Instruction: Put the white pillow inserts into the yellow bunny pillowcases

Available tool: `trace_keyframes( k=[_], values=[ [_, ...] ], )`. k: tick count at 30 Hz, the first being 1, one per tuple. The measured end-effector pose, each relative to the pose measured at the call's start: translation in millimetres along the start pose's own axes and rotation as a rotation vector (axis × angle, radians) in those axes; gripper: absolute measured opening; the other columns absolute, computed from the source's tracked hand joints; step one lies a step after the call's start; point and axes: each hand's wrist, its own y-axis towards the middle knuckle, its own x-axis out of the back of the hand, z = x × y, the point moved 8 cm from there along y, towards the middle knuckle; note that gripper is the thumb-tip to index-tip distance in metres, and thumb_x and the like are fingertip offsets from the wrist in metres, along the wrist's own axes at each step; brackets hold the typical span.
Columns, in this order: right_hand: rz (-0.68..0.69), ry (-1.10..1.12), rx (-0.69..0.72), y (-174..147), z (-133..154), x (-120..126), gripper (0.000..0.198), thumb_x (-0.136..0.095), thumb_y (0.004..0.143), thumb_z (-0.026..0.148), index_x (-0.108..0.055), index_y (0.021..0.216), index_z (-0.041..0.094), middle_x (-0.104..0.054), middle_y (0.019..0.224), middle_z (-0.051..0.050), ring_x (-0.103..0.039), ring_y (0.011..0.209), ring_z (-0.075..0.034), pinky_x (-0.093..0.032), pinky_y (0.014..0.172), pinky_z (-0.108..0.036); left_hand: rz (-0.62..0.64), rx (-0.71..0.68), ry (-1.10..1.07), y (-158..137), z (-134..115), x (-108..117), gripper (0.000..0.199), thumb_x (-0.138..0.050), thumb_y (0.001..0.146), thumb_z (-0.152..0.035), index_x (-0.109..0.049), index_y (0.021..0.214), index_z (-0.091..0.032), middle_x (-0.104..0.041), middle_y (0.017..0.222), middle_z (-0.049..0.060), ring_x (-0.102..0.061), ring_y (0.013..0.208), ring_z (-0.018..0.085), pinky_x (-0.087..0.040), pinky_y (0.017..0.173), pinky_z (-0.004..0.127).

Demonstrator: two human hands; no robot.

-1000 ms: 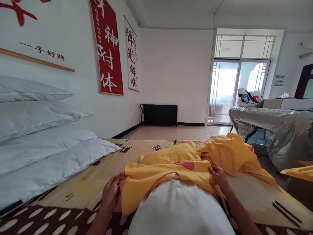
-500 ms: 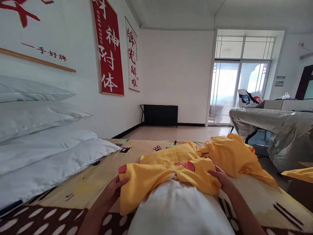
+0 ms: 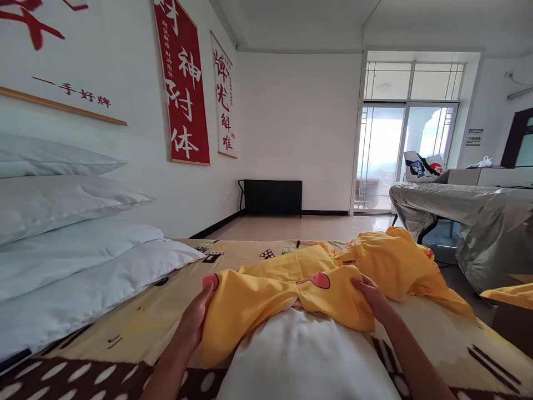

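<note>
Left hand (image 3: 194, 319) shifted slightly farther along left edge of yellow cover (image 3: 250, 305) since earlier frame. Cover gripped at left by this hand, fingers mostly hidden by fabric, and at right by right hand (image 3: 376, 300). Far end of near white pillow (image 3: 308, 353) overlapped by cover. Patterned cloth (image 3: 141, 316) spread beneath; bunched yellow cloth (image 3: 387, 258) laid far right; white pillows (image 3: 79, 266) stacked left.

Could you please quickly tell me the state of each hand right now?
Left hand: closed, holding the left end of the yellow cloth.
Right hand: closed, holding the right end of the same cloth.
</note>
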Motion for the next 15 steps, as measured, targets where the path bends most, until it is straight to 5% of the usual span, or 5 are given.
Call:
trace_keyframes(
  k=[4, 7, 11, 15],
  values=[
    [-0.002, -0.128, 0.242, 10, 54, -23, 0.048, -0.069, 0.065, 0.036, -0.060, 0.110, 0.021, -0.071, 0.094, -0.004, -0.066, 0.083, -0.024, -0.053, 0.070, -0.034, 0.074, -0.211, -0.061, 3, -60, -33, 0.040, -0.062, 0.076, -0.041, -0.061, 0.108, -0.017, -0.072, 0.079, 0.007, -0.069, 0.072, 0.024, -0.055, 0.063, 0.032],
    [-0.104, -0.291, 0.382, 23, 71, -22, 0.048, -0.060, 0.066, 0.036, -0.061, 0.111, 0.020, -0.070, 0.095, -0.004, -0.063, 0.085, -0.023, -0.050, 0.073, -0.033, -0.023, -0.391, 0.004, 19, -86, -30, 0.044, -0.061, 0.075, -0.045, -0.056, 0.113, -0.023, -0.072, 0.090, 0.003, -0.068, 0.077, 0.020, -0.055, 0.064, 0.028],
    [-0.176, -0.410, 0.314, 35, 35, -6, 0.054, -0.052, 0.058, 0.026, -0.061, 0.110, 0.019, -0.069, 0.096, -0.004, -0.061, 0.087, -0.021, -0.049, 0.072, -0.029, -0.110, -0.265, 0.203, 44, -44, -8, 0.041, -0.063, 0.072, -0.043, -0.059, 0.105, -0.019, -0.071, 0.082, 0.006, -0.068, 0.074, 0.022, -0.053, 0.059, 0.029],
    [-0.252, -0.555, 0.137, 28, -4, 29, 0.051, -0.048, 0.051, 0.023, -0.065, 0.099, 0.017, -0.066, 0.070, -0.003, -0.061, 0.066, -0.019, -0.047, 0.060, -0.029, -0.135, -0.110, 0.436, 50, 5, 23, 0.033, -0.065, 0.062, -0.033, -0.061, 0.089, -0.014, -0.069, 0.072, 0.011, -0.068, 0.071, 0.028, -0.052, 0.055, 0.032]
  ],
)
